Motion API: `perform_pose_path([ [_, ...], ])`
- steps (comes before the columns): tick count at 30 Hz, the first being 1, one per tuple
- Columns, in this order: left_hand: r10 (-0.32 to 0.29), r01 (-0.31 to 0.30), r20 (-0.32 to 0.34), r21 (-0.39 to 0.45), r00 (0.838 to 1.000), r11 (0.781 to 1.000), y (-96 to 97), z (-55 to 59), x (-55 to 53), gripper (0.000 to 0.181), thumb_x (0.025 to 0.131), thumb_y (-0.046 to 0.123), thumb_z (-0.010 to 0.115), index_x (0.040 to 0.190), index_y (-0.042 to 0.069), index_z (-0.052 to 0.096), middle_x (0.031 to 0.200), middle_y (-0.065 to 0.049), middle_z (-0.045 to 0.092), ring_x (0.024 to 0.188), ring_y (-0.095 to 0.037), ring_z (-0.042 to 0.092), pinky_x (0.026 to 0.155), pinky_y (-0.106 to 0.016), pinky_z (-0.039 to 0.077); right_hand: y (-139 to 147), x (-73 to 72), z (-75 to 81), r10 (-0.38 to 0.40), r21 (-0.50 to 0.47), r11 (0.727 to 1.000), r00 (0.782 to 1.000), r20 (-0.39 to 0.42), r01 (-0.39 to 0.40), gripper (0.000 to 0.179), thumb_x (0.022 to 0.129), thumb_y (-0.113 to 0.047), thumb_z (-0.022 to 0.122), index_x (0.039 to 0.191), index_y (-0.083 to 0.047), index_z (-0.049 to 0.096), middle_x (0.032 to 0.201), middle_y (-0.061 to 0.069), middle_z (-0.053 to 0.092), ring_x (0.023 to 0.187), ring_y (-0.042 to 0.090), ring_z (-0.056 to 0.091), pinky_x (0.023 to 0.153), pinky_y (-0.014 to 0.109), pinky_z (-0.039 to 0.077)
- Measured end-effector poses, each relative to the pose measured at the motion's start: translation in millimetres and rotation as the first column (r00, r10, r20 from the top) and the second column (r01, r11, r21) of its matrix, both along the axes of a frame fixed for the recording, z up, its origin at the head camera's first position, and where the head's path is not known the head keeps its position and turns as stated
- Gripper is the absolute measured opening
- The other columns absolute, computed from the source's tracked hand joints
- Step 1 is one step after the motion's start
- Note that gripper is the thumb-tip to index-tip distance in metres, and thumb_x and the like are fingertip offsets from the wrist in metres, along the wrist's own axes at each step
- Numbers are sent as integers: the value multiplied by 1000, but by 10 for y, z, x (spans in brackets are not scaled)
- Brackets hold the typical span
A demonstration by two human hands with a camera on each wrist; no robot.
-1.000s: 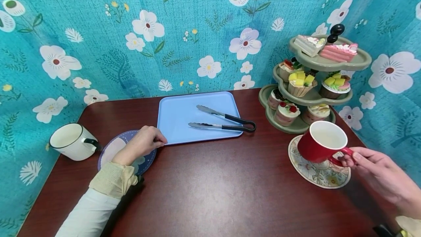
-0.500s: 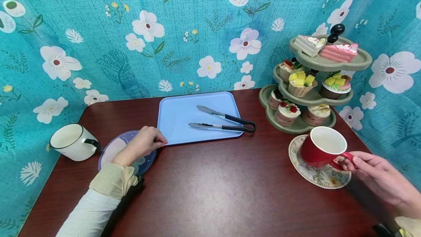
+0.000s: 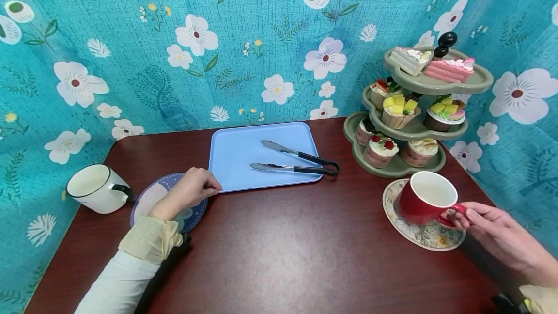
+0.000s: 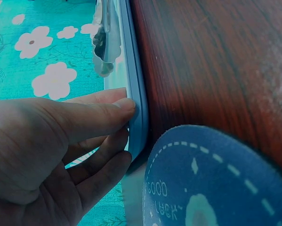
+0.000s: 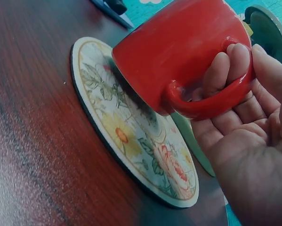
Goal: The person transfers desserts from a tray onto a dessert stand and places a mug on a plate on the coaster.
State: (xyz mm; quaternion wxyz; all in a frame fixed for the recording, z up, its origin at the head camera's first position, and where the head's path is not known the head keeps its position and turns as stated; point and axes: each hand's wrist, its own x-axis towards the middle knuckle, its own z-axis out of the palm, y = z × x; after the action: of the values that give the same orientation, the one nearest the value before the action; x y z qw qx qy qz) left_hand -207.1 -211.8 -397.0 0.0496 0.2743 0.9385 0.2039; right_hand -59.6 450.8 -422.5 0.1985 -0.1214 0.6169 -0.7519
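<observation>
My right hand [image 3: 501,231] grips the handle of a red mug [image 5: 178,52], fingers curled through the loop and thumb on top. The mug has a white inside and sits close over a round floral coaster [image 5: 119,134], its base near the coaster's surface in the right wrist view. On the other side, my left hand [image 3: 192,188] pinches the near left corner of a light blue tray [image 3: 235,149], thumb on the rim. Metal tongs [image 3: 283,167] with black handles lie spread on the tray. Beneath my left forearm is a round blue coaster [image 4: 211,160], partly hidden.
A white mug [image 3: 98,189] with a black rim and handle stands at the far left. Behind the red mug rises a green three-tier stand [image 3: 410,132] bearing cake slices and cupcakes. A turquoise floral cloth [image 3: 244,47] hangs behind the dark wooden table [image 3: 287,251].
The red mug and my right hand have moved down toward the floral coaster, slightly nearer to me. My left hand, the tray and the tongs stay put.
</observation>
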Motion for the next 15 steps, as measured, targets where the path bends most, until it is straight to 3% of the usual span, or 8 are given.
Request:
perform_pose_path([
  [7, 7, -7, 15, 4, 1000, 1000, 0, 5, 13, 17, 84, -4, 72, 89, 9, 80, 87, -5, 77, 84, -20, 69, 76, -39, 58, 9, -9, -51, 34, -3, 999, 998, -62, -35, 50, 105, 4, 18, 134, -8, 56, 120, 2, 68, 105, 9, 62, 91, 19, 52],
  [15, 3, -3, 5, 1, 1000, 1000, -7, -2, 20, 16, 83, -4, 72, 89, 9, 80, 88, -5, 77, 85, -22, 70, 77, -40, 58, 2, -13, -80, 35, -60, 997, 997, -74, -40, 48, 105, 6, 16, 130, -2, 56, 111, 4, 67, 103, 12, 63, 90, 18, 52],
])
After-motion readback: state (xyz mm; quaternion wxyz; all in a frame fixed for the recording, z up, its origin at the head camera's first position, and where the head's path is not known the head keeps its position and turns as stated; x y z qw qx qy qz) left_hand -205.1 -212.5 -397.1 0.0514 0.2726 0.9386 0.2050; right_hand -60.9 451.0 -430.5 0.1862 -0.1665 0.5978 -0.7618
